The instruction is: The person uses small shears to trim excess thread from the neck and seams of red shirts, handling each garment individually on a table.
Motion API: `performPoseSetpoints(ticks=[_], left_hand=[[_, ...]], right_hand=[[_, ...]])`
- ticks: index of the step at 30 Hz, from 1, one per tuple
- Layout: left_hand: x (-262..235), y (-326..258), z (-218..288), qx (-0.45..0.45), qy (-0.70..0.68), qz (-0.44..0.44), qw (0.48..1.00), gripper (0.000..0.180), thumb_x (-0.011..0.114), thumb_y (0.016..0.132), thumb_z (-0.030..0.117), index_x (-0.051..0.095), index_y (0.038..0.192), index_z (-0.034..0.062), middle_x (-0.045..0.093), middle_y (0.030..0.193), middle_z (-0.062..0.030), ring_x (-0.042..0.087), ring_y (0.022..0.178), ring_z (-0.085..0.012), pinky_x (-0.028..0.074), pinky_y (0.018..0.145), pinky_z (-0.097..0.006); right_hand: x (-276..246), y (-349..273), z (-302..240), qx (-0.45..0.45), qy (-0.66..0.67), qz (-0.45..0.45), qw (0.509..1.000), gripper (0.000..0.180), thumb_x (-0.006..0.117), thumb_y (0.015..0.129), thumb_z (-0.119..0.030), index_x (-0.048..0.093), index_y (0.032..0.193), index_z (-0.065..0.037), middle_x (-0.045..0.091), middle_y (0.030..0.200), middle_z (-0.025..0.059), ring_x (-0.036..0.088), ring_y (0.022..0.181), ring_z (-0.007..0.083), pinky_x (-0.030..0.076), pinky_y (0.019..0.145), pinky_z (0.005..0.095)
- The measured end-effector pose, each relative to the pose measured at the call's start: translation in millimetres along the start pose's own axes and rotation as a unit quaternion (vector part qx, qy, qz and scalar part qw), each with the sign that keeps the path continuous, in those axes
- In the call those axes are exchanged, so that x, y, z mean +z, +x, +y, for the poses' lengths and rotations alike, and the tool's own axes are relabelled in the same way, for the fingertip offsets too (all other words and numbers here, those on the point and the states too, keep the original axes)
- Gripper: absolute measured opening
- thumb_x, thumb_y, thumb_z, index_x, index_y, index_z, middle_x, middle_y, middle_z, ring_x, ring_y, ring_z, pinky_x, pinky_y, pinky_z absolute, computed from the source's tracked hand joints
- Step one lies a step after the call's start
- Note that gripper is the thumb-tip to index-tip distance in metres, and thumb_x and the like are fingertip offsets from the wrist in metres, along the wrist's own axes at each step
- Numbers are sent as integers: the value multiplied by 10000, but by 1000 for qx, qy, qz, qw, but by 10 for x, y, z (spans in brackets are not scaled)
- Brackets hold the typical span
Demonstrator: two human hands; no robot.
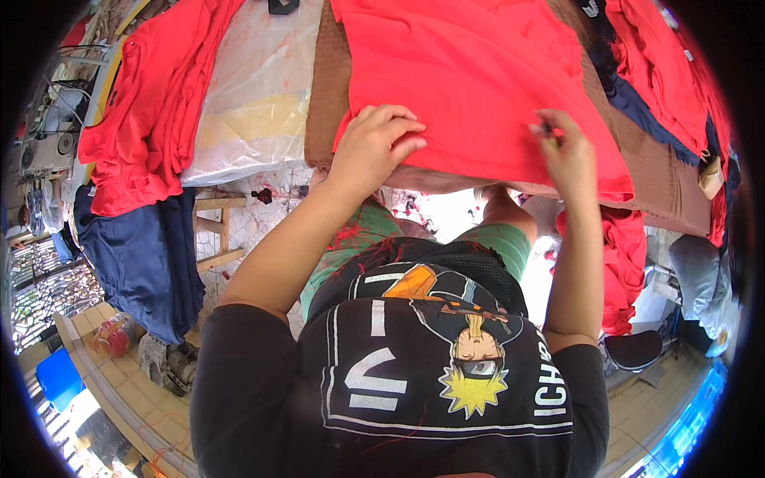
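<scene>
A red garment (pixel 470 88) lies spread over the brown-covered table in front of me, its near edge running along the table's front. My left hand (pixel 378 145) rests on the garment's left part near that edge, fingers lightly bent and apart, with nothing visible in them. Toward the right side of the cloth, my right hand (pixel 570 151) is closed around a small black-and-yellow tool (pixel 550 135). Fingers and motion blur hide most of the tool, so its exact kind does not show.
Left of me, more red garments (pixel 159 95) hang over a plastic-wrapped surface (pixel 255 103), with dark blue cloth (pixel 143 255) below. Other red garments (pixel 657 72) pile up at the far right. A wooden stand (pixel 219 227) is under the left side. Red thread scraps lie on my shorts (pixel 351 243).
</scene>
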State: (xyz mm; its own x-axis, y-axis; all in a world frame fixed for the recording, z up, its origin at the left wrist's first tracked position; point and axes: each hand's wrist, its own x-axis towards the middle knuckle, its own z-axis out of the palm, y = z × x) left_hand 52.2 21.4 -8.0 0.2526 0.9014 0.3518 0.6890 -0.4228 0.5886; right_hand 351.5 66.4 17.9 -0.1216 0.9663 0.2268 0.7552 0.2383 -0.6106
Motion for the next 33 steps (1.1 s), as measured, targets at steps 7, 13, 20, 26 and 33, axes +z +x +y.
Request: performPoseSetpoints(ticks=[7,13,20,26,33], left_hand=[[-1024,20,224,-157,110,-462,866,246,670,844,270,702,926,41,668,938,-147,642,842,-293,499,765,-380],[-639,123,114,-94,61,-106,988,281,700,826,270,691,1011,60,656,997,-150,614,918,-312,480,827,-398],[23,231,-174,-116,68,66,989,213,728,804,231,710,913,49,639,1050,-95,583,992,-279,453,889,-380],[-1055,223,-56,-82,-68,-428,898,176,732,807,200,706,878,41,661,939,-80,609,894,-207,484,787,-318],[-483,116,64,-187,-23,-45,981,208,743,803,192,685,893,14,669,924,-103,643,752,-192,508,689,-301]], right_hand=[[142,-91,-25,79,15,-16,997,290,719,825,-214,646,1039,-32,676,964,163,664,900,288,508,784,359],[330,10,-518,14,54,-25,998,417,739,818,-286,601,1139,-57,682,942,163,673,868,282,517,769,367],[576,-112,-560,8,65,-60,996,322,707,831,-230,626,1086,-50,678,930,153,671,849,288,522,748,368],[519,-110,-569,44,76,-93,992,297,698,838,-214,635,1075,-46,683,910,148,674,856,276,521,751,366],[823,-91,-877,-17,149,-122,981,265,715,823,-214,657,1003,-29,688,894,161,679,811,299,525,709,369]])
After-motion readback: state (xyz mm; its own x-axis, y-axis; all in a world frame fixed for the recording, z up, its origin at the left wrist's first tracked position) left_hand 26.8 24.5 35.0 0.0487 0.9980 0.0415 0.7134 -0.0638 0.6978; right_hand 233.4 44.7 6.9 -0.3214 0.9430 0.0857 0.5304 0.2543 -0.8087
